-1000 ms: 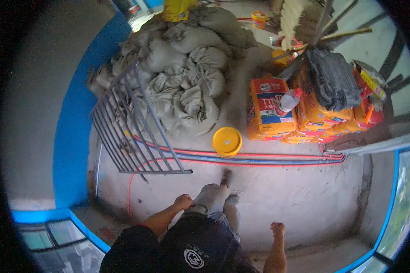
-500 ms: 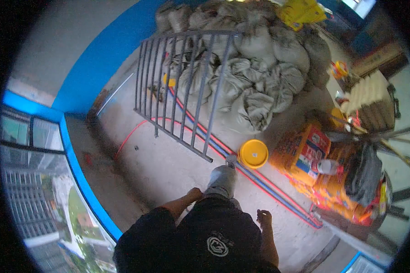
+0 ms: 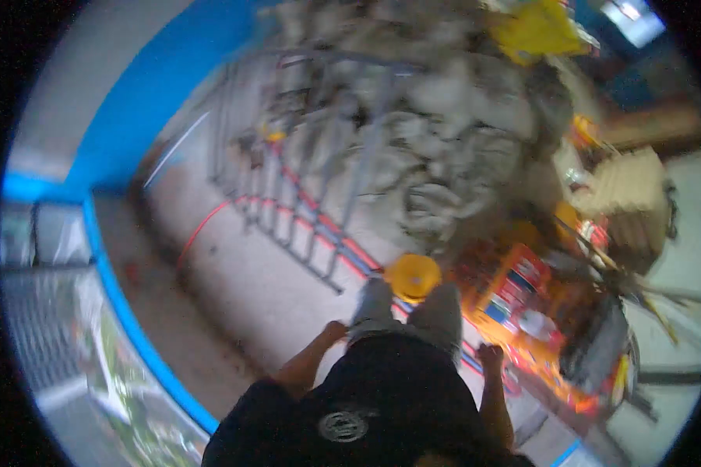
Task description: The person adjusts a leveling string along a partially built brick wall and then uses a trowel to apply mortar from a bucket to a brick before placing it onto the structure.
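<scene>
My left hand hangs beside my left thigh, its fingers curled in and nothing seen in them. On the other side, my right hand is held a little away from my right leg, curled into a loose fist over the floor near the hoses. Straight ahead, at my feet, stands a round yellow bucket with its lid uppermost. Red and blue hoses run across the floor by the bucket and pass beneath my legs.
A grey metal railing panel stands ahead left, before a heap of grey sacks. At right lie orange bags, a black bag and a cream stack. A blue-framed window lines the left side.
I have moved forward, so the bucket is now close before my legs. My right hand has swung outward to the right. The view is more blurred.
</scene>
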Action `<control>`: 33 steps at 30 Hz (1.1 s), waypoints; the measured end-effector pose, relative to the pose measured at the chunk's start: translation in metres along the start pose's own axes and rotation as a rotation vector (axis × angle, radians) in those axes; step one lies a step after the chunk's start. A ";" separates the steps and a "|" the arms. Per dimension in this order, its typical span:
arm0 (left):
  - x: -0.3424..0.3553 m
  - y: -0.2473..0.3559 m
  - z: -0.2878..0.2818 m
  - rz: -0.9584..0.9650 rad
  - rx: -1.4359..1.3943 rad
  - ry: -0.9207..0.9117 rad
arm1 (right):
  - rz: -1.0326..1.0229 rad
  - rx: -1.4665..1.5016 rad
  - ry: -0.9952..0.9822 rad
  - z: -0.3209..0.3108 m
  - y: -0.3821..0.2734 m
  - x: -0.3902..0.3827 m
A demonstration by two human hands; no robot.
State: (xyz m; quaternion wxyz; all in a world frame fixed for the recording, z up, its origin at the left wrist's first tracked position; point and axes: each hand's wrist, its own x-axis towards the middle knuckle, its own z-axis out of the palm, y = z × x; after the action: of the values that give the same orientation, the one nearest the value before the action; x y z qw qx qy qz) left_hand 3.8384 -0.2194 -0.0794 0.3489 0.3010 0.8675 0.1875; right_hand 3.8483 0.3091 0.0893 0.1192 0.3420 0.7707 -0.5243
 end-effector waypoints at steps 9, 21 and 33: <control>0.004 -0.001 -0.012 -1.070 -1.576 0.150 | 0.087 0.153 -0.013 0.009 -0.118 0.116; 0.172 0.018 -0.155 -1.111 -1.887 -0.136 | 0.146 -0.089 0.064 -0.119 -0.116 0.326; 0.410 0.051 -0.295 0.019 0.272 -0.048 | 0.420 0.179 -0.040 -0.187 -0.081 0.329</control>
State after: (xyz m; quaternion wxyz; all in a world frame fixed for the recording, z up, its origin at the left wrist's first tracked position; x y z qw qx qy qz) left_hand 3.4105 0.0532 -0.0515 0.3236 0.3581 0.8734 0.0640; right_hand 3.5853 0.5903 0.0491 0.2099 0.4938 0.6304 -0.5610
